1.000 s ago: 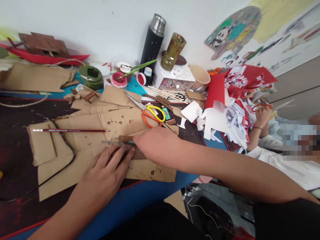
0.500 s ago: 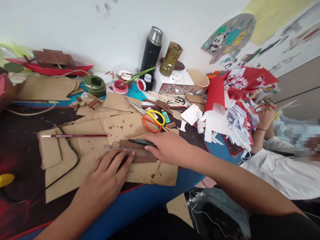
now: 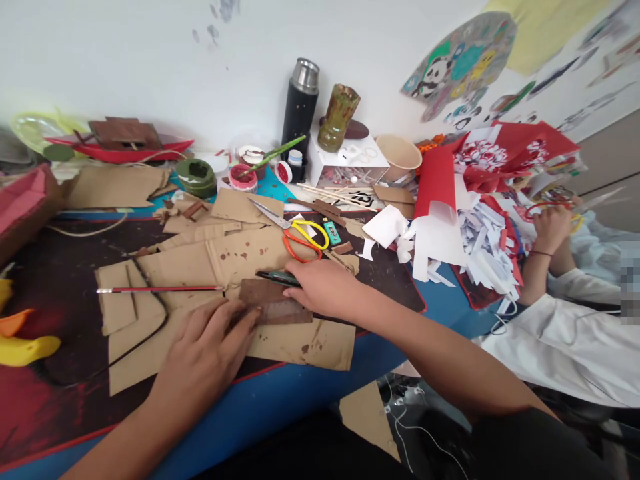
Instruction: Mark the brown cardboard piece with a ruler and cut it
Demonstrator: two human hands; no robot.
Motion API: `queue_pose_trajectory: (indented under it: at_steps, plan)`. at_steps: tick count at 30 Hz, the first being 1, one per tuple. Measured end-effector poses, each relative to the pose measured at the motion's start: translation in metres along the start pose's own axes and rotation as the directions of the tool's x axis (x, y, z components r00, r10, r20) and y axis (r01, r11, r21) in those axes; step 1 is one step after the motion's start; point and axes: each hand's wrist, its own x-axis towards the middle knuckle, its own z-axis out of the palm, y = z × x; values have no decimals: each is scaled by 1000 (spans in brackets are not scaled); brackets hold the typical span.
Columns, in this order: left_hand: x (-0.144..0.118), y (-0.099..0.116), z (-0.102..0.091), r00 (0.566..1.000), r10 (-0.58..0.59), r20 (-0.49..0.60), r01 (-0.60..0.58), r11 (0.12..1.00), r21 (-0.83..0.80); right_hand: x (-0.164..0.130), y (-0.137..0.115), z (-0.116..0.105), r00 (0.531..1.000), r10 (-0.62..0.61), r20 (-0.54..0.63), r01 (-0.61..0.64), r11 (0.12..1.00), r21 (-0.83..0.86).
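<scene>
Brown painted cardboard strip (image 3: 274, 303) lies flat on tan cardboard, near centre; a dark green knife (image 3: 277, 276) lies along its far edge.

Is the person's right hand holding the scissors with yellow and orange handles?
No, the scissors lie untouched on the cardboard, while the right hand grips a dark green tool.

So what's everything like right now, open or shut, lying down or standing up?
left hand: flat, pressing on the brown painted strip
right hand: closed around a dark green cutter
scissors: lying flat, blades shut
paintbrush: lying on the cardboard
flask: upright, cap on
paper cup: tipped, open mouth showing
green paint pot: open
</scene>
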Motion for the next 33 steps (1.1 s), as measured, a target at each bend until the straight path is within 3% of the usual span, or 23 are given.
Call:
queue_pose_trajectory:
  at_steps: [9,18,24,28,33]
  plan:
    - [5,-7,-6,1000,-22,2,22,998,-50,3,7,2,1000,-22,-3,22,997,74]
    - [2,-27,-11,997,-68,34,73,976,-207,6,11,4,999,-34,-13,35,997,69]
    - [16,-40,-6,997,9,78,9,975,-224,8,10,-1,998,-56,-8,56,998,25]
    - [19,-41,-3,997,-3,77,23,965,-260,11,8,-3,999,-51,-2,51,999,1]
    - [22,-37,-7,998,-43,34,50,970,-237,12,7,-1,995,-33,-92,41,996,83]
